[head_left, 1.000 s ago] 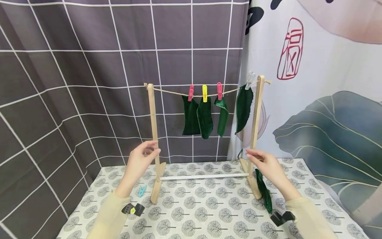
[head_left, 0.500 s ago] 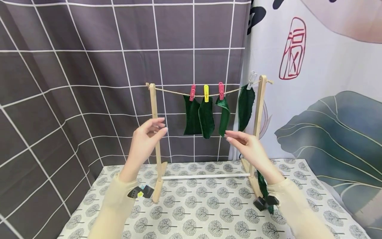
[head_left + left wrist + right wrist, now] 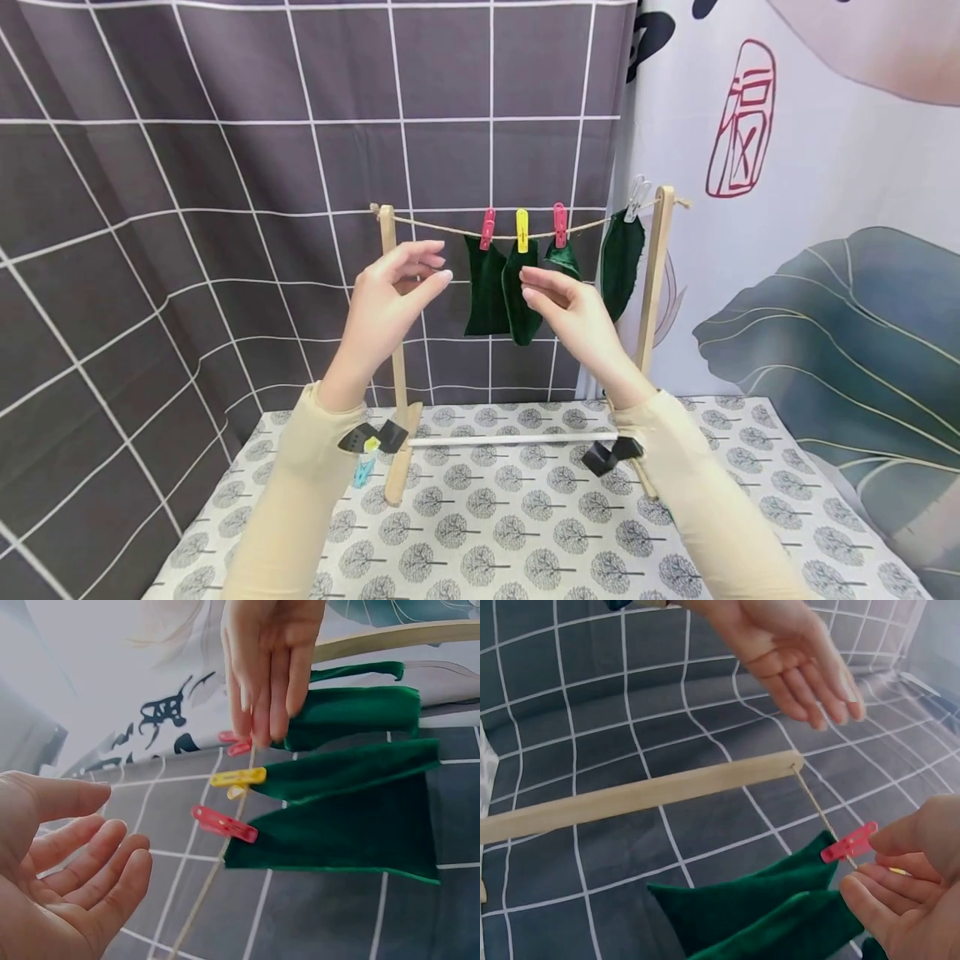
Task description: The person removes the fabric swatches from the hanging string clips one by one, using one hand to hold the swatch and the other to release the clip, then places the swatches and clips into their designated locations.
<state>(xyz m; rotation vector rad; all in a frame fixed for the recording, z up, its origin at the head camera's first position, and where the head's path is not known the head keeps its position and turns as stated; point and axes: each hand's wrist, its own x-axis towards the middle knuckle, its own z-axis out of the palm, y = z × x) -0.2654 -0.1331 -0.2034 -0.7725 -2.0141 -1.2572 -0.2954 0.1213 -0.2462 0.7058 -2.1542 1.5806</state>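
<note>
A rope line [image 3: 442,225] runs between two wooden posts, with green velvety cloth pieces clipped to it. A red clothespin [image 3: 487,229] holds the leftmost cloth [image 3: 486,292]; a yellow clothespin [image 3: 522,231] holds the one beside it [image 3: 517,312]. Further right, another red clothespin [image 3: 560,225] and a clear clothespin [image 3: 637,200] hold two more. My left hand [image 3: 386,312] is raised before the left post, fingers loosely bent, nothing in them. My right hand [image 3: 585,325] is up in front of the middle cloths, fingers relaxed and holding nothing, hiding most of the third cloth.
A light blue clothespin [image 3: 363,472] lies on the tree-print tablecloth [image 3: 480,517] by the left foot of the stand. A white crossbar [image 3: 510,439] joins the posts low down. A dark grid curtain [image 3: 225,167] hangs behind.
Both hands have risen from the lower posts toward the line, the right one also moving left across the cloths. The green cloth lying by the right foot is now hidden behind the right arm.
</note>
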